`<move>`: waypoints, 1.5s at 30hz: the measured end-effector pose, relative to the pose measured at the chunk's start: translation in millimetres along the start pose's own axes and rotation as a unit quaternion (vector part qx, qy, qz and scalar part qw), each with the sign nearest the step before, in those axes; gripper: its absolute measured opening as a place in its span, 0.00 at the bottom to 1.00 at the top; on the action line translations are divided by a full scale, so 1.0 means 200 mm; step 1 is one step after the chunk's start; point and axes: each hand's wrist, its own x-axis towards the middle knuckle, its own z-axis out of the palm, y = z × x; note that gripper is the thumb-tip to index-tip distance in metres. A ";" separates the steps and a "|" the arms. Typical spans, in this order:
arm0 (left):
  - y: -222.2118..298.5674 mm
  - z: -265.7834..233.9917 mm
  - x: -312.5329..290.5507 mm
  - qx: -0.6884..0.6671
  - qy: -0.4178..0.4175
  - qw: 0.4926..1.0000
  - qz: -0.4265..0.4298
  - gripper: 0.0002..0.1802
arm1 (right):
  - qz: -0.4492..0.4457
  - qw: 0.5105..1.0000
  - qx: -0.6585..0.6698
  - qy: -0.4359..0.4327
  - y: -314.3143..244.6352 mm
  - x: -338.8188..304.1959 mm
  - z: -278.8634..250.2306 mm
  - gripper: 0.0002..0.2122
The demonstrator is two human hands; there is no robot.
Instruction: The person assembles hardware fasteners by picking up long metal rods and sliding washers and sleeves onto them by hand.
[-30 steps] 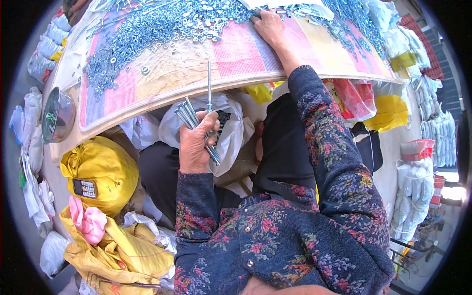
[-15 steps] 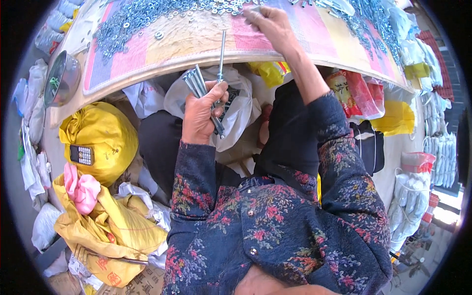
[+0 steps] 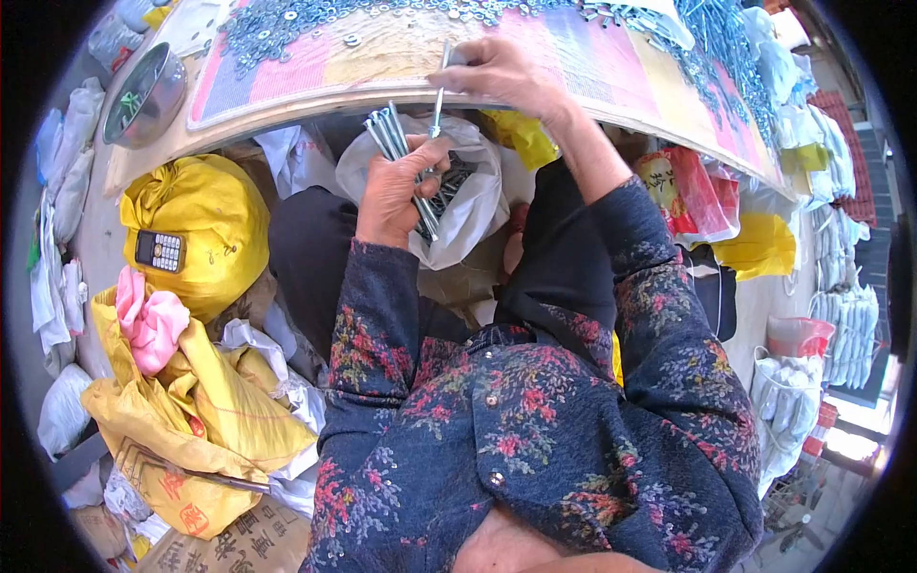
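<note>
My left hand is closed round a bundle of long metal bolts, their ends sticking out above and below the fist. One single long bolt stands upright, apart from the bundle, between the thumb and fingers of that hand. At its upper part is my right hand, fingers pinched together and a little blurred; whatever small piece is in them is hidden. Beneath the left hand an open white bag holds more bolts. Loose washers and nuts are spread over the striped tabletop beyond.
More long bolts lie heaped at the table's far right. A metal bowl stands at its left corner. To the left are a yellow sack with a phone on it and a pink cloth. A red bag sits under the table.
My right hand has come from the washers at the table down and left to the top of the single bolt. The left hand has kept its bolts, shifting only slightly.
</note>
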 end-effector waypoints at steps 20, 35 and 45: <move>0.09 -0.03 -0.09 0.083 0.191 0.943 0.259 0.06 | 0.033 0.845 0.528 0.073 -0.24 -0.15 0.30 0.35; 0.07 0.01 -0.10 0.205 0.181 0.910 0.310 0.05 | 0.020 0.899 0.430 0.085 -0.27 -0.19 0.39 0.34; 0.12 -0.10 -0.19 -0.025 -0.035 0.994 0.101 0.05 | -0.025 0.938 0.343 -0.049 -0.11 -0.14 0.33 0.11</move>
